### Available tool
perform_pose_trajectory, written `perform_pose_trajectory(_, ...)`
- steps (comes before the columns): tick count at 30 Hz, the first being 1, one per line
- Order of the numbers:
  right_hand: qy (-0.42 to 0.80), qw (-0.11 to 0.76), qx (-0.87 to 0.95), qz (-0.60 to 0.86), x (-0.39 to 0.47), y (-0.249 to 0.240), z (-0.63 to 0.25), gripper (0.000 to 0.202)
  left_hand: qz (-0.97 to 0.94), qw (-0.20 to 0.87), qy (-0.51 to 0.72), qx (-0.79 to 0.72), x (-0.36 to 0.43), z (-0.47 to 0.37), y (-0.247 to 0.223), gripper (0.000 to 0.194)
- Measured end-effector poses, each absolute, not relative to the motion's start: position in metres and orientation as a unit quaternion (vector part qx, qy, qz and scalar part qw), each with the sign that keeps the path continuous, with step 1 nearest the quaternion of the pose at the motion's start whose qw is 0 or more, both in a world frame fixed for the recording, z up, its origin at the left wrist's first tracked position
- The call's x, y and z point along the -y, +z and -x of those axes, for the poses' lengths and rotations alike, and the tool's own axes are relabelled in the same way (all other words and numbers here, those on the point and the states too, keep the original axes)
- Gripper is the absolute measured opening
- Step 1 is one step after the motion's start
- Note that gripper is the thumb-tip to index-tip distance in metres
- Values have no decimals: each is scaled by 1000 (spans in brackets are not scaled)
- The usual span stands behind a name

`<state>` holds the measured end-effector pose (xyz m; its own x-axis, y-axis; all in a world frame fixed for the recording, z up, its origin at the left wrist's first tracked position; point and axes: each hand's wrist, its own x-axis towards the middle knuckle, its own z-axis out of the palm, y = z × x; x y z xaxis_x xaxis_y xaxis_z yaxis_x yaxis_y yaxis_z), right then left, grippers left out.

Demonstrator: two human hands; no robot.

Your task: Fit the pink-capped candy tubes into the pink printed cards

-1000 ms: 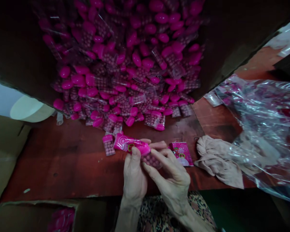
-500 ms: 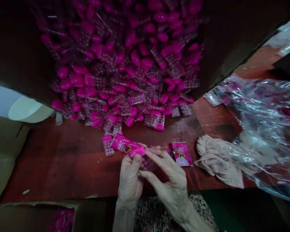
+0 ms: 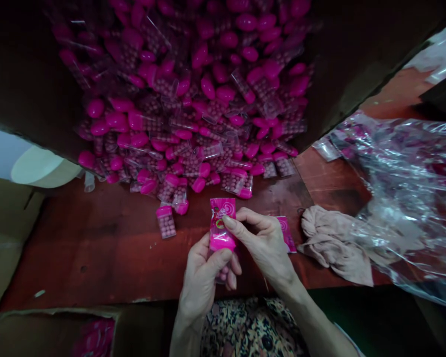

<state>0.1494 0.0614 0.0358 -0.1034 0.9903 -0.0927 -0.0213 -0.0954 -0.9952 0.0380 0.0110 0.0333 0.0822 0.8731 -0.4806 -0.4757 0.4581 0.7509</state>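
My left hand (image 3: 206,272) is closed round a clear container of pink balls (image 3: 223,271) with a bright pink cap. A printed pink packet (image 3: 223,210) stands upright over the cap. My right hand (image 3: 262,240) pinches the packet's right side between thumb and fingers. Just left of my hands, a capped container (image 3: 166,222) lies on the red table (image 3: 115,238). Another printed packet (image 3: 288,235) lies to the right, partly covered by my right hand.
A large dark box (image 3: 342,64) spills many pink-capped containers (image 3: 208,119) onto the table. Right are a beige cloth (image 3: 336,243) and clear plastic bag (image 3: 412,198). A pale bowl (image 3: 44,168) stands left; an open carton (image 3: 59,315) with pink packets is lower left.
The printed packet has swung from tilting left to upright. My right hand has moved up to grip its side, now covering part of the packet lying on the table.
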Motion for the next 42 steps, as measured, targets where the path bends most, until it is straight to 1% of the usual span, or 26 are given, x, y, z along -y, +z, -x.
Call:
perform_pose_trajectory(8, 590, 485, 431, 481, -57, 33, -146, 13, -196, 708, 502, -457, -14, -36, 32, 16)
perform_pose_trajectory(11, 578, 495, 426, 489, -57, 32, -145, 11, -191, 708, 506, -455, -14, -36, 32, 16)
perform_pose_trajectory(16, 549, 486, 454, 506, -55, 34, -142, 12, -211, 691, 512, -464, -15, -34, 31, 19)
perform_pose_trajectory(19, 567, 473, 447, 505, -53, 36, -139, 16, -226, 690, 517, -453, -15, -36, 28, 26)
perform_pose_trajectory(22, 553, 477, 465, 500, -52, 34, -137, 16, -184, 673, 543, -467, -14, -39, 27, 30)
perform_pose_trajectory(24, 521, 490, 493, 496, -52, 31, -137, 14, -141, 647, 564, -493, -15, -41, 28, 25)
perform_pose_trajectory(26, 511, 503, 490, 495, -50, 28, -137, 19, -113, 625, 580, -510, -17, -42, 29, 23)
perform_pose_trajectory(28, 508, 517, 465, 509, -45, 25, -137, 30, -90, 602, 601, -518, -20, -42, 30, 26)
perform_pose_trajectory(30, 484, 520, 459, 533, -36, 24, -135, 34, -62, 578, 623, -523, -23, -42, 30, 31)
perform_pose_trajectory(32, 457, 506, 485, 548, -27, 23, -132, 32, -24, 552, 643, -531, -25, -43, 29, 31)
perform_pose_trajectory(34, 451, 473, 525, 546, -20, 23, -128, 27, 8, 537, 650, -538, -27, -44, 28, 30)
perform_pose_trajectory(38, 530, 374, 546, 530, -20, 23, -122, 17, 10, 542, 650, -532, -27, -46, 28, 29)
perform_pose_trajectory(42, 591, 359, 528, 494, -25, 22, -127, 20, -21, 544, 653, -526, -25, -41, 29, 29)
